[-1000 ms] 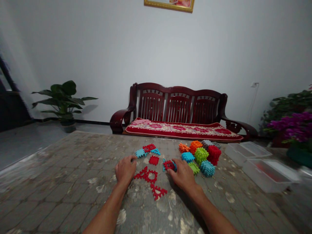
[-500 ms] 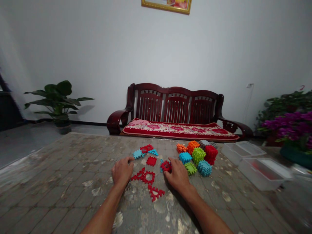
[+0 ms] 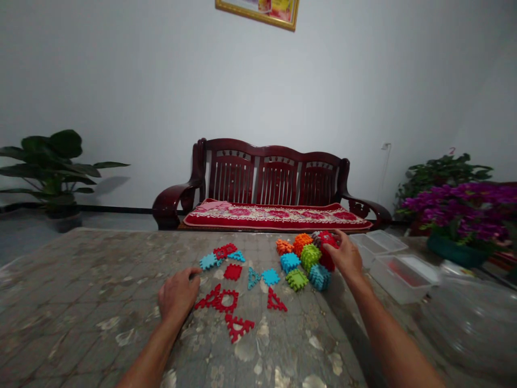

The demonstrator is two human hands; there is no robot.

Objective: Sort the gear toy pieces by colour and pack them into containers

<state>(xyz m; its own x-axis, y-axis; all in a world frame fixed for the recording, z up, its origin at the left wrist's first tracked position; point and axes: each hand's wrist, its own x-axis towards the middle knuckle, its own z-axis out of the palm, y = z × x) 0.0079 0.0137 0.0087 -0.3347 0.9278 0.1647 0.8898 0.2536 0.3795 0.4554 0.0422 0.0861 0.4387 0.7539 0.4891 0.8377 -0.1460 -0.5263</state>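
My right hand (image 3: 348, 256) is at the red stack of interlocking tiles (image 3: 328, 260), its thumb and fingers closed on a red square tile (image 3: 328, 238) at the top. My left hand (image 3: 180, 295) rests empty on the table, its fingers loosely bent and apart from the thumb. Beside it lie a red triangle tile (image 3: 210, 298) and a red square frame tile (image 3: 228, 301), edges touching. Nearby are a solid red tile (image 3: 233, 271), a blue triangle (image 3: 253, 277), a blue square (image 3: 270, 277) and red triangles (image 3: 276, 300) (image 3: 239, 327). A joined blue and red group (image 3: 224, 250) lies farther back.
Stacks of orange (image 3: 302, 243), green (image 3: 311, 257) and blue tiles (image 3: 319, 277) stand left of my right hand. Clear plastic boxes (image 3: 399, 285) and a purple flower pot (image 3: 456, 248) are on the right. A wooden bench (image 3: 278, 175) stands behind the table (image 3: 100, 302).
My right hand has moved right and back from among the loose tiles to the red stack, uncovering a blue square and a red triangle. My left hand stays on the table. The view has shifted right.
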